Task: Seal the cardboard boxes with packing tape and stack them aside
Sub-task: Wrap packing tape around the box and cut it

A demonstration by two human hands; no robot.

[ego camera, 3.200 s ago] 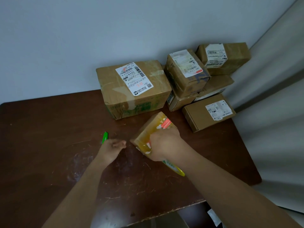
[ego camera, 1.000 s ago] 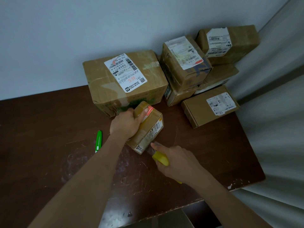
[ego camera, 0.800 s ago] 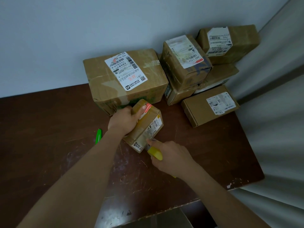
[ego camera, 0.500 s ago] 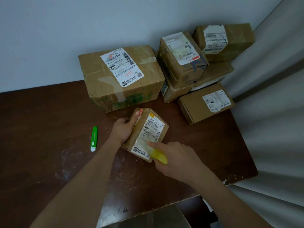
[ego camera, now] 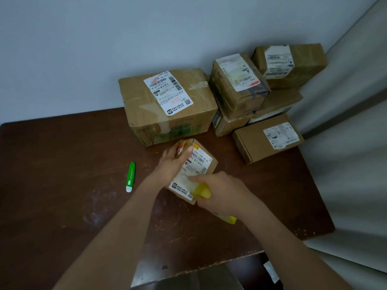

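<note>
A small cardboard box [ego camera: 200,162] with a white shipping label lies tilted on the dark wooden table [ego camera: 62,164], in front of a large labelled box [ego camera: 167,105]. My left hand [ego camera: 173,162] grips the small box's far left end, thumb across its top. My right hand [ego camera: 219,191] grips a yellow tape dispenser [ego camera: 202,191] and presses it against the box's near end. Most of the dispenser is hidden under my hand; its yellow end [ego camera: 229,219] pokes out below my wrist.
A green utility knife [ego camera: 130,176] lies on the table to the left of my hands. Several sealed boxes [ego camera: 238,88] are stacked at the back right by the wall, one flat box [ego camera: 266,139] in front. A grey curtain [ego camera: 356,143] hangs at the right edge.
My left hand took hold of the small box and turned it label-up. My right hand brought the yellow dispenser against the box's near end.
</note>
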